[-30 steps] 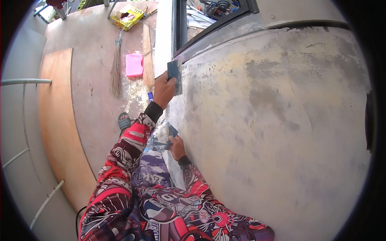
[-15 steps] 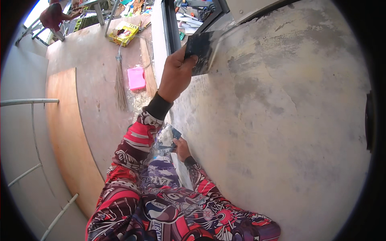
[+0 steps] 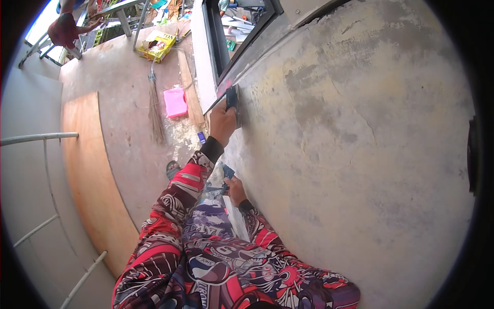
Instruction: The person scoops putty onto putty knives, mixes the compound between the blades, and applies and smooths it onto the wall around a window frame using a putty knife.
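My left hand [image 3: 223, 123] is closed round the dark handle of a plastering trowel [image 3: 232, 97]. Its flat blade lies at the left edge of the patchy grey-and-cream plastered wall [image 3: 339, 154], just below the window corner. Lower down, close to my body, my right hand [image 3: 236, 191] grips a small dark-blue putty scraper [image 3: 228, 172]. Whitish material and a pale strip show beside that hand, partly hidden by my left sleeve.
A dark window frame [image 3: 222, 56] sits above the trowel. On the floor lie a pink plastic case [image 3: 175, 102], a stick broom [image 3: 155, 110], a yellow box [image 3: 157, 46] and a plywood sheet [image 3: 92, 170]. Metal bars [image 3: 38, 138] jut in at left. Another person [image 3: 64, 31] is at far left.
My left hand has come down and slightly left with the trowel, from beside the window to the wall's edge below it. My right hand has barely moved. A foot now shows beside my left sleeve.
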`<control>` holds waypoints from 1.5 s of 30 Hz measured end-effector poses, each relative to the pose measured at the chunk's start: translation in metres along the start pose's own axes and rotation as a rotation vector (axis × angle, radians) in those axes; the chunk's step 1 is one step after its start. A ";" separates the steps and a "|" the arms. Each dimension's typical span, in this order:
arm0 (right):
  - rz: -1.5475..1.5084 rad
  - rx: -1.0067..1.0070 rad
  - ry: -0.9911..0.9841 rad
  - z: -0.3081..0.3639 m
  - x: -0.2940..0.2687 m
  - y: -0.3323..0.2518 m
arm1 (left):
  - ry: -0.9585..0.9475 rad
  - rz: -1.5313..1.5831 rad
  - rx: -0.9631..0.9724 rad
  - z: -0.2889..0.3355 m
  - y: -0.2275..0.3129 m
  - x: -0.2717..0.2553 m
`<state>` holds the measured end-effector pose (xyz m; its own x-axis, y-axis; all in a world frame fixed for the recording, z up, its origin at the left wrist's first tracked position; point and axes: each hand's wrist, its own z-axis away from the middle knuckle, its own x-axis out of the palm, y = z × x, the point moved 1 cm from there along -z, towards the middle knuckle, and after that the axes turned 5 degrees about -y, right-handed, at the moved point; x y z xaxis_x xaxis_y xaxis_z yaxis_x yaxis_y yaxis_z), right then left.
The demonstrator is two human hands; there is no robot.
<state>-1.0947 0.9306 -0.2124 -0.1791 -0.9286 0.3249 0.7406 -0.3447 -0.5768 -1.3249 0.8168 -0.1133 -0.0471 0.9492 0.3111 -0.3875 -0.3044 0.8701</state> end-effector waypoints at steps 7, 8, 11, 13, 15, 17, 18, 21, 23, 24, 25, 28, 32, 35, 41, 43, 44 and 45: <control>0.003 0.013 -0.030 0.017 0.018 0.000 | -0.126 0.150 0.223 0.057 0.100 -0.011; -0.004 0.008 -0.033 0.020 0.015 0.006 | -0.219 0.166 0.289 0.070 0.123 -0.012; 0.003 -0.014 -0.066 0.029 0.008 0.027 | -0.302 0.205 0.351 0.098 0.145 -0.036; -0.062 -0.009 -0.038 0.042 0.014 0.028 | -0.288 0.264 0.340 0.114 0.154 -0.067; -0.117 -0.012 -0.073 0.054 0.020 0.027 | -0.220 0.358 0.217 0.138 0.138 -0.109; -0.189 -0.036 -0.119 0.060 0.017 0.020 | -0.127 0.291 0.113 0.158 0.098 -0.149; -0.215 -0.047 -0.117 0.070 0.023 0.026 | -0.115 0.268 0.098 0.183 0.090 -0.157; -0.152 -0.158 -0.175 0.076 0.006 0.024 | 0.020 0.370 -0.018 0.243 0.066 -0.171; -0.073 -0.230 -0.242 0.124 0.054 -0.013 | 0.135 0.268 0.090 0.274 0.049 -0.191; -0.029 -0.242 -0.284 0.138 0.060 -0.019 | 0.131 0.232 0.078 0.287 0.049 -0.193; -0.100 -0.266 -0.312 0.165 0.079 -0.024 | 0.134 0.220 0.073 0.310 0.056 -0.190; -0.063 -0.326 -0.403 0.220 0.101 -0.015 | 0.058 0.214 0.152 0.375 0.091 -0.169; -0.088 -0.375 -0.452 0.297 0.131 0.011 | -0.073 0.091 0.269 0.456 0.111 -0.171; -0.104 -0.434 -0.448 0.352 0.149 0.031 | -0.066 -0.048 0.355 0.515 0.122 -0.179; -0.158 -0.468 -0.497 0.438 0.169 0.086 | 0.030 -0.177 0.492 0.631 0.141 -0.188; -0.185 -0.465 -0.479 0.463 0.176 0.100 | 0.029 -0.238 0.492 0.657 0.135 -0.192; -0.186 -0.469 -0.480 0.474 0.179 0.107 | 0.025 -0.239 0.495 0.669 0.132 -0.191; -0.166 -0.482 -0.483 0.483 0.181 0.112 | 0.016 -0.239 0.498 0.679 0.127 -0.189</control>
<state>-0.7317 0.7906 0.1436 0.1250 -0.7319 0.6698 0.3387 -0.6031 -0.7222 -0.7402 0.5446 0.1976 -0.0272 0.9964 0.0806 0.0927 -0.0778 0.9927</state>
